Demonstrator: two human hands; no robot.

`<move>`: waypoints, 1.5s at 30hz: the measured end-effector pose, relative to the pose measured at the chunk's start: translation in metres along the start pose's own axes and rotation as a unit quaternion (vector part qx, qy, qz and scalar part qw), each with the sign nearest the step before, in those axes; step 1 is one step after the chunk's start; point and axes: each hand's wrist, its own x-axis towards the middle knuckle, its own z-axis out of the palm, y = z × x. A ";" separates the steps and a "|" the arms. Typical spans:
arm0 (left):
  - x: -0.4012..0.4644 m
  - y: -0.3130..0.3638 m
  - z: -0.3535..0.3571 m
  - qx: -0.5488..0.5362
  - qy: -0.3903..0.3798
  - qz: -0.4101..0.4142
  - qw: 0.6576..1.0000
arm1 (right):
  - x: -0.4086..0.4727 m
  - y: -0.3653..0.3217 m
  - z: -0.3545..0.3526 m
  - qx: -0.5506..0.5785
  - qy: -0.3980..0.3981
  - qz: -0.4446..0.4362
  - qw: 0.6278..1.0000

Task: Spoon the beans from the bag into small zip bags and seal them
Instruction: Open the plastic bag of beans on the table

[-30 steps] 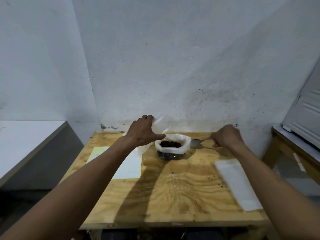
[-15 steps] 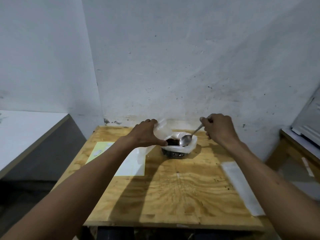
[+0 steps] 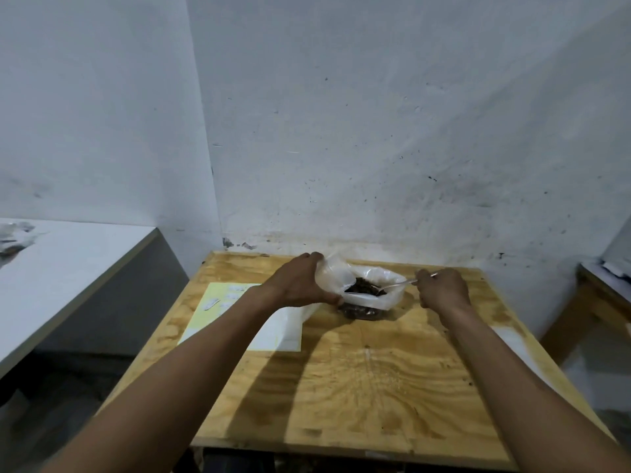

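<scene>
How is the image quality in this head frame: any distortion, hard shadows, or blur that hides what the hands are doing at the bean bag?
Head view: wide-angle bending bows the wall corner and table edges. Light from above and ahead throws dark forearm shadows onto the wood. The left hand holding the small zip bag and the right hand holding the spoon are soft but readable; beans show no detail.

Both forearms extend forward toward 12 o'clock. The left hand [image 3: 296,285] is palm down, with fingers and thumb curled in a pinch. The right hand [image 3: 442,291], at its 3 o'clock, is closed in a fist-like grip, knuckles up.
</scene>
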 end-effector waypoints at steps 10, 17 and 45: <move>0.008 -0.004 -0.005 -0.011 0.008 0.014 1.000 | 0.027 -0.022 -0.029 0.067 0.024 -0.046 0.996; 0.014 0.004 0.000 0.004 0.012 0.018 1.000 | 0.008 -0.064 -0.032 0.028 0.008 -0.144 0.989; 0.018 -0.003 0.011 0.093 0.064 0.016 0.993 | 0.006 0.007 0.016 -0.010 0.029 -0.017 0.999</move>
